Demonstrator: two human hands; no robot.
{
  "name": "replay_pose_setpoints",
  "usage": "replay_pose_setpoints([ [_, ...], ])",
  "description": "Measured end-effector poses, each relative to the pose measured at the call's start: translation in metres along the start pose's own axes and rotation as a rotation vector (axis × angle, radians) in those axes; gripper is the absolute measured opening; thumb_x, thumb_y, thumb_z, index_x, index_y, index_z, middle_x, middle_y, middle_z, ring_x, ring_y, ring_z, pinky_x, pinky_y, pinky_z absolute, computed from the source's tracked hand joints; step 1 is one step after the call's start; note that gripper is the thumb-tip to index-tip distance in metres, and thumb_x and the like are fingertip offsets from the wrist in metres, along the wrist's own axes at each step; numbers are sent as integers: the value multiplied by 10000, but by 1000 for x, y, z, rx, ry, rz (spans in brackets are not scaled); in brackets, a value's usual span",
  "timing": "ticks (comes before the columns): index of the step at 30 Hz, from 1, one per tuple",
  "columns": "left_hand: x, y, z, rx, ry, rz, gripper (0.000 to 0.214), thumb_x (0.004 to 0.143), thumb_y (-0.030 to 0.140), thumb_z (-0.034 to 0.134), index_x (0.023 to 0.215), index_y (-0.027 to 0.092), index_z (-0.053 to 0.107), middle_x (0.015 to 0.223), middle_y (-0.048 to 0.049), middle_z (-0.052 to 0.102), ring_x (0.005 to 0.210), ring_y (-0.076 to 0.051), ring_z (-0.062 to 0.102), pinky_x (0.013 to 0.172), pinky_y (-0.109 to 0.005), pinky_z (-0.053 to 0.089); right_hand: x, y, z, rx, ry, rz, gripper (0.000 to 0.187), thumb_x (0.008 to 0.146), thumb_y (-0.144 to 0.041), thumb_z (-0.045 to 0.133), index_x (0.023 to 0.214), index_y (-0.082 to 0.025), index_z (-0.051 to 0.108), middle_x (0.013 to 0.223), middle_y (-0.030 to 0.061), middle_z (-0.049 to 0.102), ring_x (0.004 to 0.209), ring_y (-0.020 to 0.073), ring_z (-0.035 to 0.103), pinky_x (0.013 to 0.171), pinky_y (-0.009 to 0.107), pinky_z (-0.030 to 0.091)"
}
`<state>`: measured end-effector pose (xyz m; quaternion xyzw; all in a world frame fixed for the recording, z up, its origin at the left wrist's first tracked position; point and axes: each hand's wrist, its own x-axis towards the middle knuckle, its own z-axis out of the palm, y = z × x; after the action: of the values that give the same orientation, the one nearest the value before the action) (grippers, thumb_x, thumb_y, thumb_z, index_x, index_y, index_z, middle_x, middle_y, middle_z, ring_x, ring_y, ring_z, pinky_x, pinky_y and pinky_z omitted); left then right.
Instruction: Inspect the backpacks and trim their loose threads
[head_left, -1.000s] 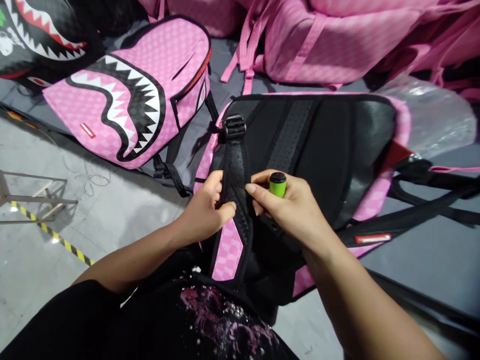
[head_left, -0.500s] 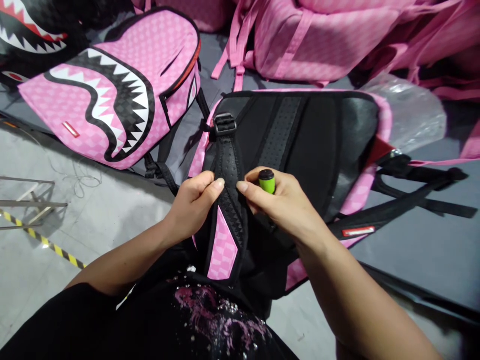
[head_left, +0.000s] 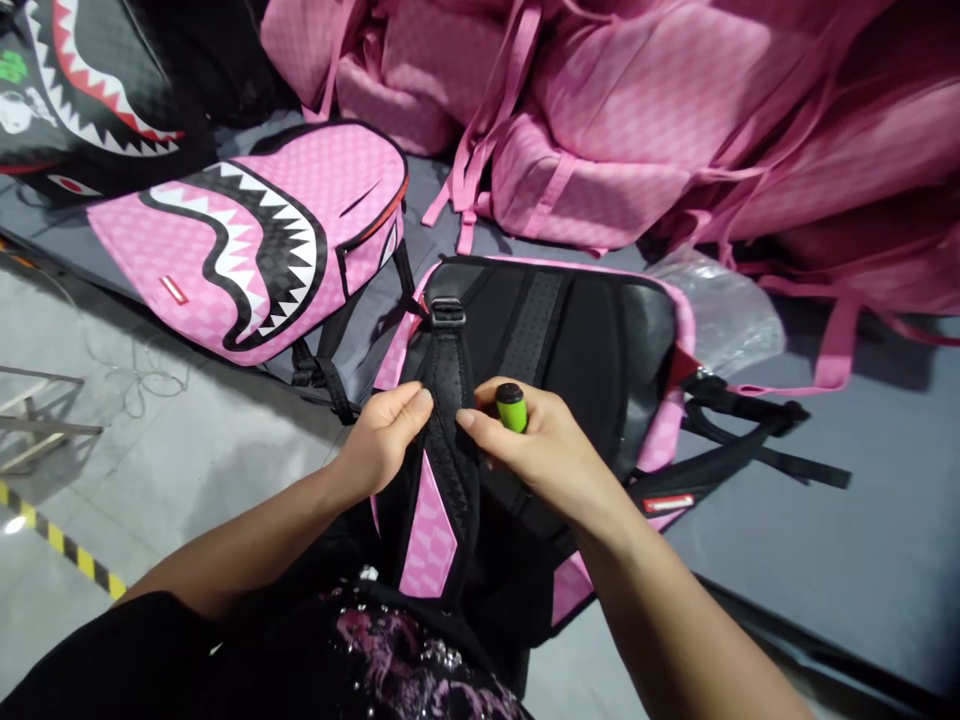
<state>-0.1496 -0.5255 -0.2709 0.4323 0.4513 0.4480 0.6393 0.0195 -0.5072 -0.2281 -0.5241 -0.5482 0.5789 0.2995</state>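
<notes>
A pink-and-black backpack (head_left: 577, 370) lies with its black padded back panel facing up. One of its black shoulder straps (head_left: 452, 375), with a pink checkered patch, runs toward me between my hands. My left hand (head_left: 386, 430) is closed, pinching the strap's left edge between thumb and fingers. At the right edge, my right hand (head_left: 536, 440) pinches the strap too. In its curled fingers it also holds a green stick-like thing with a black end (head_left: 511, 407); the rest of that thing is hidden. A black buckle (head_left: 448, 313) sits at the strap's far end.
A pink shark-mouth backpack (head_left: 262, 240) lies to the left on the grey table (head_left: 772, 540), with a black one (head_left: 112, 90) behind. Pink bags (head_left: 600, 170) are heaped at the back. Clear plastic (head_left: 720, 305) lies beyond the backpack. A metal stand (head_left: 45, 425) is on the floor.
The view has tilted up and shifted, so the bags and table sit lower in the picture and more of the heap shows. Both hands keep the same pinch on the strap.
</notes>
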Motion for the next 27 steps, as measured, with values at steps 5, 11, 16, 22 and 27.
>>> replay_pose_setpoints([
  [5, 0, 0, -1, 160, 20, 76, 527, 870, 674, 590, 702, 183, 503, 649, 24, 452, 635, -111, 419, 579, -245, 373, 10, -6, -2, -51, -90, 24, 467, 674, -440, 784, 642, -228, 369, 535, -106, 334, 469, 57, 330, 428, 209, 259],
  [11, 1, -10, -2, 202, 63, 92, 515, 871, 672, 592, 713, 186, 524, 622, 32, 434, 616, -110, 401, 564, -243, 347, 9, -2, -5, -53, -265, 87, 305, 717, -302, 713, 758, -224, 421, 593, -110, 406, 495, 59, 376, 450, 204, 273],
  [16, 7, -9, -4, 128, 16, 77, 490, 862, 654, 625, 741, 183, 566, 643, 19, 499, 642, -125, 458, 596, -253, 392, 3, -2, -6, -75, -169, 34, 311, 736, -279, 686, 717, -229, 380, 583, -112, 355, 495, 57, 341, 459, 212, 234],
  [22, 8, -12, -3, 50, -39, 79, 447, 863, 610, 662, 820, 167, 632, 769, -7, 627, 717, -125, 560, 698, -250, 479, 11, -3, 7, -95, 136, -178, 365, 746, -345, 715, 647, -218, 388, 601, -85, 330, 564, 74, 306, 504, 234, 234],
  [27, 8, -13, -4, -135, -67, 10, 429, 846, 599, 694, 938, 182, 663, 693, 25, 609, 592, -87, 519, 627, -223, 475, 8, 1, 6, 107, 11, -112, 304, 760, -430, 751, 798, -198, 556, 616, -75, 469, 507, 83, 432, 471, 225, 326],
])
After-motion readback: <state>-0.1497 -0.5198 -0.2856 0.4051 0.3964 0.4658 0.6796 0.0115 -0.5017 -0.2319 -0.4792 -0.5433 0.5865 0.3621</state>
